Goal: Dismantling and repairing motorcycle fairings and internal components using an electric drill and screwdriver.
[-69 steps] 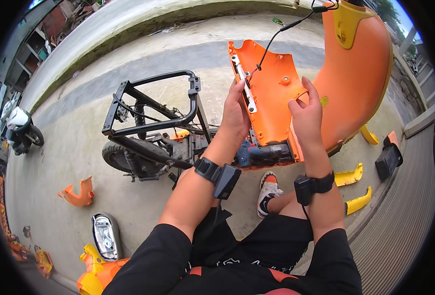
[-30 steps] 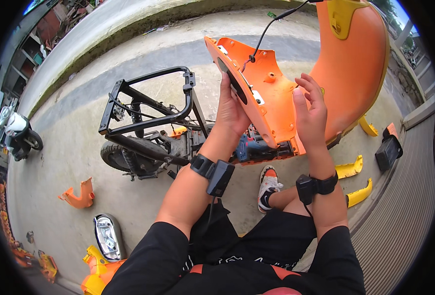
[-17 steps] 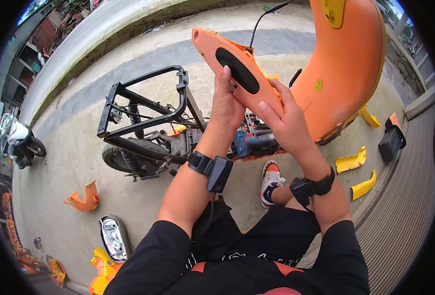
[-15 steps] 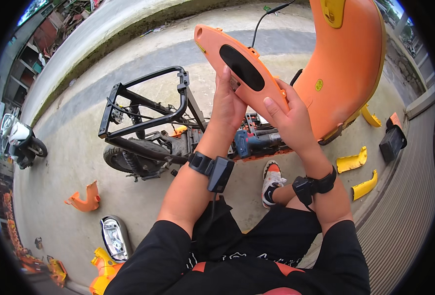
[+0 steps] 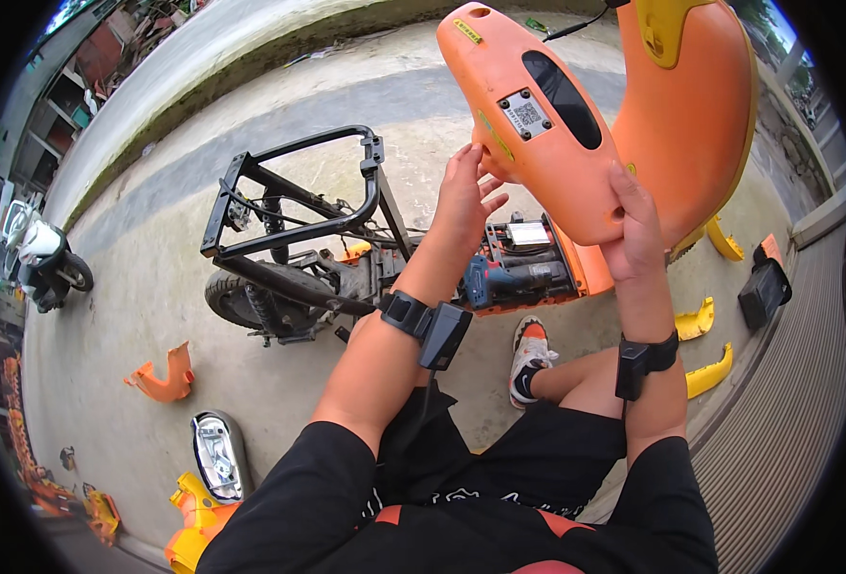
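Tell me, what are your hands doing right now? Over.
Right hand gripping curved orange plastic scooter panel. Left hand open at its lower edge. Black stripped scooter frame below, apart.

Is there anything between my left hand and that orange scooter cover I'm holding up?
Nothing visible. The left hand is open right at the lower edge of the orange cover, fingertips seemingly touching it, while the right hand grips its other side.

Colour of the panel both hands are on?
Orange panel with a black oval inset, clearest in the head view.
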The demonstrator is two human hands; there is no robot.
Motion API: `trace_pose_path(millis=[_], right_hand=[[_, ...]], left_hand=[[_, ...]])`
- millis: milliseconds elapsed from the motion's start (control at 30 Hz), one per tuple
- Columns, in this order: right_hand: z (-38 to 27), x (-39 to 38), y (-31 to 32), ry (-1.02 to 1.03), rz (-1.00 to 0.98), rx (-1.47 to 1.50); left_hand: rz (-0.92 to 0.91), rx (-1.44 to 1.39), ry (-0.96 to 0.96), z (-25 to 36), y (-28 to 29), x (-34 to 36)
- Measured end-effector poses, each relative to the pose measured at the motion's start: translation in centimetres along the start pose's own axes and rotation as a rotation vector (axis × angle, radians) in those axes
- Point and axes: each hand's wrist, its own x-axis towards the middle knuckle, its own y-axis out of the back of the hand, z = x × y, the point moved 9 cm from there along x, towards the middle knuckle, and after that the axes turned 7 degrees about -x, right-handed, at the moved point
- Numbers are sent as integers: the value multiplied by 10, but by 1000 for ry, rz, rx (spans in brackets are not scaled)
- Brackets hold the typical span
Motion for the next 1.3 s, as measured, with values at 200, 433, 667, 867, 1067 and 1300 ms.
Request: trace_pose_path(millis=[200,433,667,867,1067,1300], right_hand=[[6,4,14,-109,22,175],[9,8,19,-141,-10,238],[16,8,20,-164,-49,294],[15,3,7,-127,-31,188],[11,-18,-37,-141,-241,123],[21,-39,-48,-150,-294,98]], left_hand=[[-233,-127,-47,10,-19,-8],[-252,-192,-79,19,-21,-11],[-301,-193,-95,25,-22,-18],[-260,-296,-65,28,-12,-16],[-242,-360,-66,28,4,-7],[-173,-140,-67,29,18,-22]])
